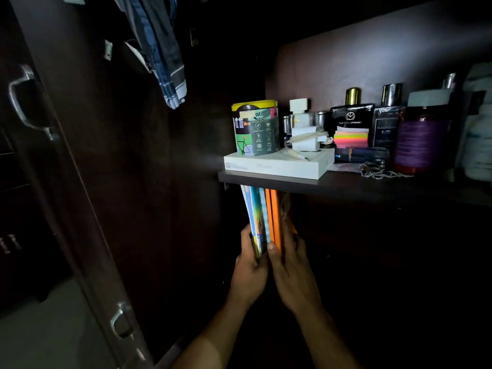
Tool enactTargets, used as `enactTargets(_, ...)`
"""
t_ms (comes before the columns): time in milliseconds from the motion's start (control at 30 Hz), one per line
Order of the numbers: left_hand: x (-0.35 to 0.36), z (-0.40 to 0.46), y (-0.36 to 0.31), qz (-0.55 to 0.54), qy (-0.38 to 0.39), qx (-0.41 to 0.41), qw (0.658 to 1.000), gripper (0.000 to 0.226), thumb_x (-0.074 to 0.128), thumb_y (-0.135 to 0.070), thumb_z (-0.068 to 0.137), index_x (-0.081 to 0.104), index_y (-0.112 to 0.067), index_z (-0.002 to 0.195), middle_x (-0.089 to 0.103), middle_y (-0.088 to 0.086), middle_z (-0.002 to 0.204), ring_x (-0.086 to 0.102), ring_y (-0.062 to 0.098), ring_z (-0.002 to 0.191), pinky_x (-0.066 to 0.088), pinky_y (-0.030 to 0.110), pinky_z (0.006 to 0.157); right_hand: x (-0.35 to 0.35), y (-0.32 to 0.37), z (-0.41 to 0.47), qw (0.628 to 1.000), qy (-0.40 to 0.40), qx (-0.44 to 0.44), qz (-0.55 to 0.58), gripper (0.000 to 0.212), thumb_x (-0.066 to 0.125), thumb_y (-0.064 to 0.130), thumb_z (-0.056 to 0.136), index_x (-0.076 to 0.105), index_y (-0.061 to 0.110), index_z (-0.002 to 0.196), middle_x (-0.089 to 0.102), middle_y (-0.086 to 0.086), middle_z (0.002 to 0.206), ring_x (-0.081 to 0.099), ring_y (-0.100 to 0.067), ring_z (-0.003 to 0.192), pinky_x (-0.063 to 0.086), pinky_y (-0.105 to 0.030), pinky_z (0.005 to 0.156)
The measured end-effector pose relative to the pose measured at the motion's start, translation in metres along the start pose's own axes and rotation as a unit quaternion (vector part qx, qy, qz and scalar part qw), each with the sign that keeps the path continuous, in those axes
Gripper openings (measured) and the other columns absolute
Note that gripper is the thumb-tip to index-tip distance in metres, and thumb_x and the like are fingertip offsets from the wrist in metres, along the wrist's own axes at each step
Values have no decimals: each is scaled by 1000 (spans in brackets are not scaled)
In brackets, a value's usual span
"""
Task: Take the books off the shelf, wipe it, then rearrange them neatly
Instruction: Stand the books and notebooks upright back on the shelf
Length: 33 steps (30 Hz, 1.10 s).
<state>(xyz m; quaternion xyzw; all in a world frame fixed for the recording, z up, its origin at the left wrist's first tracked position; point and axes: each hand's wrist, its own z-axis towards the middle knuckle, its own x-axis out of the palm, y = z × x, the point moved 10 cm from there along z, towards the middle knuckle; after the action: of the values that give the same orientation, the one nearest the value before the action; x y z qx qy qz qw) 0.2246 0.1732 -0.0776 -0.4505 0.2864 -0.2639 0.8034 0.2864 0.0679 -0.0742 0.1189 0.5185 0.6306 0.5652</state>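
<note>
**A:** What are the hands doing?

**B:** Both reach into a dark wardrobe, under a dark shelf board (346, 183). Between them stands a small upright row of books (262, 217), tops just beneath the board and leaning slightly left. The left hand (250, 265) curls around the outer left side of the row, fingers wrapped over the pale and blue covers. The right hand (288, 258) grips the right side, thumb pressed against the orange spines, fingers folded behind the last book. So both hands are closed around the books, squeezing them together.

**A:** Where do the books rest?

**B:** The space below is too dark to show the surface under them.

**A:** Any writing?

**B:** On the board above, a black perfume bottle (351, 121) with a gold cap reads "THE MAN COMPANY" under a round logo. A white flat box (277, 166) carries a QR code; its other print is too faint to read. On the box stand a yellow-lidded tin (255, 129) with a bicycle drawing and icons, and a white charger (306, 139) with its cable. Bright sticky notes (351, 138) lean against the bottle. A purple jar's (420, 139) label is blurred.
</note>
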Motion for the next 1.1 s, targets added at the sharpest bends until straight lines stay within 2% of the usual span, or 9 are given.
enactTargets(167, 1, 30, -19, -394, 50, -41, 917, 66, 48, -42, 88, 48, -10, 145, 66, 15, 126, 64, 27, 114, 53, 37, 98, 4, 0, -1, 997, 25, 12, 72, 67, 27, 70, 96, 3, 55, 156, 9, 17, 167, 27, -10, 147, 32, -33, 110)
enactTargets(267, 10, 65, -24, -422, 47, -166, 890, 57, 40, -49, 95, 71, -4, 111, 71, 16, 92, 69, 29, 82, 59, 35, 72, 5, 0, -1, 995, 34, 17, 97, 66, 29, 65, 96, 5, 53, 157, 6, 22, 166, 21, 3, 141, 27, -29, 112)
enactTargets(400, 29, 77, -32, -438, 68, -218, 869, 65, 37, -53, 103, 76, -7, 79, 70, 15, 79, 70, 27, 70, 61, 35, 71, 6, 9, 3, 996, 24, -10, 81, 63, 23, 62, 98, -10, 59, 151, -9, 27, 164, -3, 12, 143, 17, -25, 118)
enactTargets(533, 35, 68, -30, -435, 87, -203, 873, 69, 35, -53, 103, 78, -9, 71, 71, 9, 70, 71, 19, 65, 62, 30, 69, 8, 10, 5, 997, 24, -11, 67, 59, 21, 61, 96, -15, 64, 142, -14, 22, 166, -10, 14, 139, 8, -15, 110)
enactTargets(667, 26, 71, -38, -421, 68, -160, 890, 68, 39, -65, 96, 81, -11, 94, 74, 13, 95, 71, 25, 90, 56, 39, 93, 5, 9, 6, 998, 14, -28, 59, 59, 26, 61, 99, -14, 69, 142, -11, 21, 167, -7, 15, 139, 12, -14, 109)
enactTargets(800, 16, 60, -35, -375, 22, -136, 917, 80, 34, -84, 81, 79, -24, 111, 74, 10, 119, 68, 28, 113, 46, 49, 111, 3, 8, 7, 998, -6, -41, 55, 66, 36, 57, 101, -3, 56, 154, -5, 18, 168, -8, 29, 132, 6, 11, 93)
enactTargets(900, -7, 55, -24, -231, -92, -89, 965, 69, 33, -95, 73, 74, -46, 99, 77, -5, 107, 73, 15, 105, 52, 50, 105, 5, 6, 8, 997, -3, -41, 67, 68, 36, 60, 99, -4, 58, 154, -5, 21, 167, 2, 12, 146, 14, -4, 106)
enactTargets(1000, -6, 64, -16, -193, -79, -88, 974, 69, 33, -106, 59, 73, -58, 88, 77, -5, 106, 73, 16, 104, 54, 49, 102, 5, 5, 10, 994, -14, -49, 96, 69, 39, 64, 100, -3, 59, 154, -4, 25, 166, 4, 1, 153, 21, -26, 119)
enactTargets(1100, -5, 66, -14, -173, -66, -103, 977, 72, 31, -110, 46, 69, -64, 86, 74, -6, 110, 72, 15, 106, 54, 48, 102, -1, 0, 8, 992, -35, -43, 109, 76, 47, 67, 96, -2, 61, 153, 0, 27, 165, 7, 5, 151, 23, -27, 119)
